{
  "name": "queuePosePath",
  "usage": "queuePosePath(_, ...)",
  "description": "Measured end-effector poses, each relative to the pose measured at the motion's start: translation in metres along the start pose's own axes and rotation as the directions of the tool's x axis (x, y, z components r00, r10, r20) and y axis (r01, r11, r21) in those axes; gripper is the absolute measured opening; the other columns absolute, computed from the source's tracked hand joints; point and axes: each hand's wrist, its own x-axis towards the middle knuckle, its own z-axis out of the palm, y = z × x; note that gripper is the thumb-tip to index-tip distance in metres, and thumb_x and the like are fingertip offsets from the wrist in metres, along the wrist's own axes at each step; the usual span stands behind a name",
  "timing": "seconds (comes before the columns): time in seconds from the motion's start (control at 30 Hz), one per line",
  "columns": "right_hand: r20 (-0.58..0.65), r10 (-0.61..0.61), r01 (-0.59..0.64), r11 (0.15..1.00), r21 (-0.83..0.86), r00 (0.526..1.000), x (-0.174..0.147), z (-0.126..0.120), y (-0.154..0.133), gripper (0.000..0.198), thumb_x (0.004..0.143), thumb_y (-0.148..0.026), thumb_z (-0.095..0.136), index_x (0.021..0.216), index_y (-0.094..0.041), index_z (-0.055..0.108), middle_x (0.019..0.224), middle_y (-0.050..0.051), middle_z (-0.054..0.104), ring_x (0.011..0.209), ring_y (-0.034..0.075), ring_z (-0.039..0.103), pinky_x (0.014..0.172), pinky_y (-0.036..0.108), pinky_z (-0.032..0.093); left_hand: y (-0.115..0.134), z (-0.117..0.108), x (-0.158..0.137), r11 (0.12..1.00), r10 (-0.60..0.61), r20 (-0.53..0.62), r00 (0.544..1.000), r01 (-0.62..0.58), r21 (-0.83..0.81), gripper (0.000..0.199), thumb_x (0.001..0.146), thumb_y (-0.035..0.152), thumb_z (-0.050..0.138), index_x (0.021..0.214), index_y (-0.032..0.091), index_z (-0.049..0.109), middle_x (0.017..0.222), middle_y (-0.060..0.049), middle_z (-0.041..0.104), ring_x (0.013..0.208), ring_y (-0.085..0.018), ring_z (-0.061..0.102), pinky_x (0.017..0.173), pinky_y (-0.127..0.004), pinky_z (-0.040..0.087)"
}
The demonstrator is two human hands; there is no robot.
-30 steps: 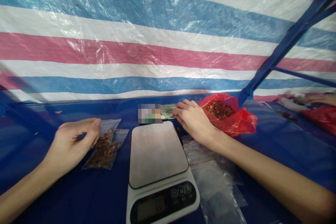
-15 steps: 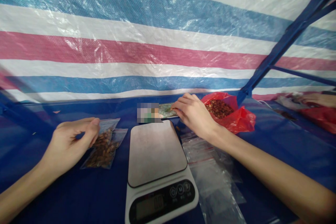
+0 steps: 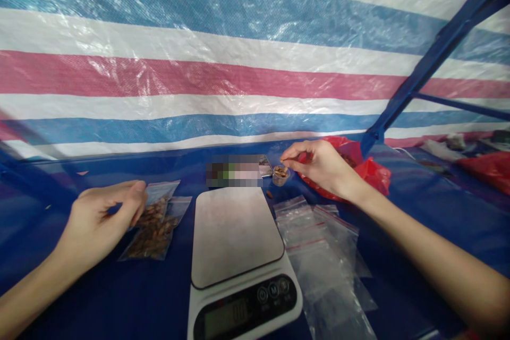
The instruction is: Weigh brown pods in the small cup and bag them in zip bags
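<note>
My left hand point(image 3: 105, 218) is closed, thumb against curled fingers, at the left edge of two zip bags of brown nut-like pieces point(image 3: 149, 239). Its fingertips are partly hidden, so I cannot tell whether they grip a bag. My right hand point(image 3: 319, 164) is pinched just above and right of a small clear cup point(image 3: 281, 176) of similar pieces. What sits between those fingertips is too small to make out. Under and behind this hand lies an open red plastic bag point(image 3: 376, 178). A white kitchen scale point(image 3: 239, 239) stands between my hands, its plate bare.
Several clear zip bags point(image 3: 319, 249) lie overlapping right of the scale. Behind it is a phone point(image 3: 265, 164), its screen mostly blurred. One loose brown piece point(image 3: 269, 194) lies near the cup. A striped tarp point(image 3: 199, 74) and blue frame bar point(image 3: 422, 69) bound the back.
My right hand has moved right, away from the phone, uncovering the small cup and now covering part of the red bag. My left hand stays by the filled bags. The other person's hand at far right has gone from view.
</note>
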Motion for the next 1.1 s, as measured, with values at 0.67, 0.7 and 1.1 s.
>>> queuePosePath(0.67,0.219,-0.224,0.244,0.967,-0.068,0.950,-0.010,0.002,-0.025,0.009,0.095,-0.016,0.071,0.094,-0.020,0.079,0.091,0.004,0.077,0.083,0.018,0.071,0.077,0.031,0.054,-0.003,0.000,-0.002,0.994,-0.105,0.019,0.994,0.105,0.012,0.051,0.096,0.034,0.047,0.047,0.022,0.045,0.049,0.002,0.053,0.046,-0.011,0.053,0.053,-0.024,0.039)
queuePosePath(0.7,0.263,-0.259,0.293,0.951,-0.101,0.930,-0.013,0.006,-0.028,0.007,0.096,-0.017,0.073,0.095,-0.020,0.078,0.092,0.004,0.076,0.085,0.018,0.070,0.080,0.031,0.054,-0.004,0.000,-0.002,0.994,-0.107,0.020,0.994,0.107,0.012,0.051,0.096,0.034,0.047,0.047,0.022,0.045,0.049,0.002,0.053,0.046,-0.011,0.054,0.053,-0.024,0.039)
queuePosePath(1.1,0.395,-0.300,0.461,0.782,-0.419,0.868,-0.027,0.033,-0.028,0.020,0.105,-0.012,0.057,0.094,-0.018,0.072,0.096,0.007,0.074,0.094,0.024,0.063,0.089,0.036,0.048,-0.010,0.001,-0.006,0.997,-0.073,0.023,0.997,0.072,0.041,0.049,0.098,0.029,0.046,0.050,0.022,0.047,0.052,0.004,0.055,0.049,-0.010,0.056,0.057,-0.023,0.040)
